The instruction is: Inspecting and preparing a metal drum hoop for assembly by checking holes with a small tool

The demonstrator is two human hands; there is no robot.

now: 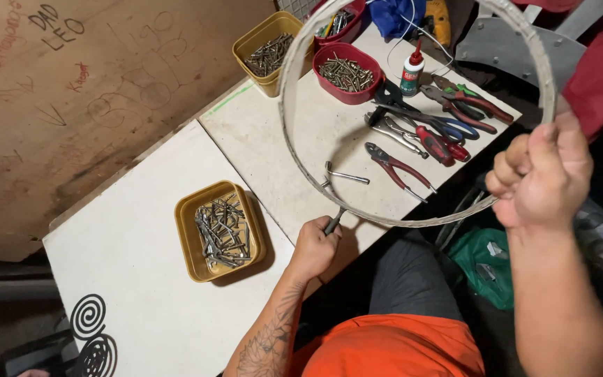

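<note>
My right hand [540,174] grips a large silver wheel rim [294,150] at its right side and holds it upright over the white table [141,237]. My left hand [313,248] is closed on the handle of a small metal tool [334,209], a cross-shaped wrench whose head meets the rim's lower edge. A yellow tray [188,230] of short metal parts sits just left of my left hand.
Pliers and cutters [427,132] with red, blue and green handles lie in a row inside the rim's outline. A red bowl [347,70] and a yellow tub [268,52] of metal parts stand at the back, beside a small glue bottle [412,70]. A green bag [490,262] lies below the table.
</note>
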